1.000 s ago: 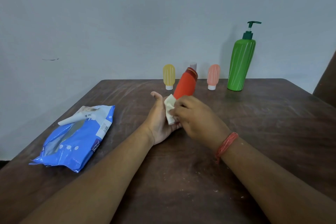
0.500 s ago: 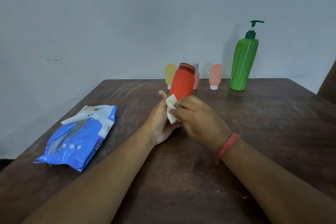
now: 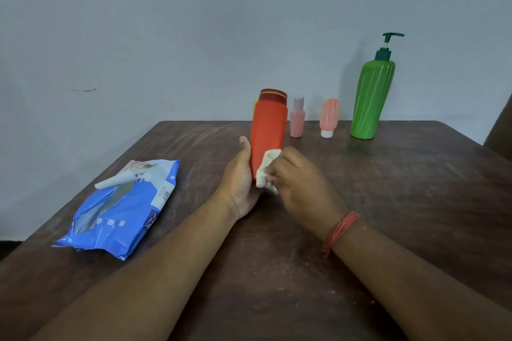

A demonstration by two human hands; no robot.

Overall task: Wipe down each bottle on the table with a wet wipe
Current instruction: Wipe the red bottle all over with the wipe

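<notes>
The big brown wooden table is holding everything. At its far edge, by the wall, the tall green plastic pump bottle is standing up. On the left side the blue plastic pack of wet wipes is lying flat with its flap peeled open.

In the middle, the tall orange-red plastic bottle with a dark red cap is being held up over the table, nearly straight, leaning just a little. I think this is the wiping step, and this bottle is the one being cleaned right now.

The left hand is wrapping around the low part of the bottle, thumb pointing up along its left side. The right hand is pinching the small crumpled white wet wipe and pressing it on the bottle's lower right side. A red thread band is sitting on the right wrist. Both arms are reaching forward from the near edge.

Behind, the little peach squeeze bottle with a white cap and the small pink bottle with a pale cap are standing near each other. A bit of a yellow bottle is peeking out from behind the orange-red one.

Next, I think the wipe needs to rub up toward the cap while the left hand is turning the bottle. The other bottles are waiting.
</notes>
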